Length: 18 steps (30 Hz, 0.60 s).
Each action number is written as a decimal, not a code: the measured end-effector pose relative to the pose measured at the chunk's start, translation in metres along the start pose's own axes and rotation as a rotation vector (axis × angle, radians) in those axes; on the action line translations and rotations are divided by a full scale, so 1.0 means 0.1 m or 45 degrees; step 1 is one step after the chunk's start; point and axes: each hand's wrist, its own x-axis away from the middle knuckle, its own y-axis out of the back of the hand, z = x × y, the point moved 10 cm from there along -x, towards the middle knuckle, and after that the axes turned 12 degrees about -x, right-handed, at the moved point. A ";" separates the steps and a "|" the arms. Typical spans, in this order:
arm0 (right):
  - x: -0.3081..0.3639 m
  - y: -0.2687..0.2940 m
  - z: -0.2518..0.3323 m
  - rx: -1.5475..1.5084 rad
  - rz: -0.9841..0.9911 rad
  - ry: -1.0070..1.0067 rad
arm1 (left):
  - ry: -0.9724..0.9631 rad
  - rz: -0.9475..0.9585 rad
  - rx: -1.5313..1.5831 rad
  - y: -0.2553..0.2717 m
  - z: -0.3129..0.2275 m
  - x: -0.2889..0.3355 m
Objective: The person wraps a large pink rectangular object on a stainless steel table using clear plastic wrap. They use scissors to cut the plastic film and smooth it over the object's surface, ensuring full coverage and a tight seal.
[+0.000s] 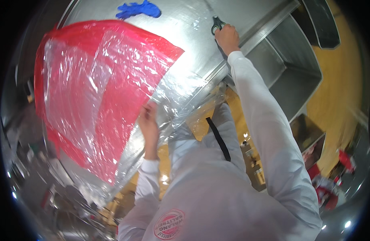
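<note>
From where I stand, the person's right hand [228, 39] is curled closed on a pair of dark-handled scissors [217, 25] at the right edge of the steel table [181, 16]; the finger loops poke out past the fingertips, and the blades I can't make out. The left hand [148, 114] is down by the near edge of the table with its fingers bent, touching a clear plastic sheet [175, 94]. It's blurred, so I can't tell whether the fingers pinch the film or only rest against it. Beside that hand, a big red plastic sheet [120, 94] covers much of the left of the table, with shiny, wrinkled clear film over it. The clear sheet trails over the edge in front of the person's legs. A crumpled blue glove [138, 9] lies beyond the red sheet. Right of the table is a deep steel basin [269, 60], its bare walls and bottom visible beside the right sleeve [265, 108]; farther off stands a dark grey bin [323, 28], its contents hard to see.
</note>
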 end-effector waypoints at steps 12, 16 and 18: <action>0.83 0.75 -0.40 -1.550 0.958 -0.125 | 1.207 0.537 1.338 -2.97 1.34 1.88; 2.03 1.42 -1.23 -1.774 0.939 -0.595 | 0.672 0.392 1.706 -3.35 1.26 1.30; 2.51 1.56 -1.59 -1.690 0.938 -0.669 | 0.515 0.321 1.743 -3.37 1.15 1.21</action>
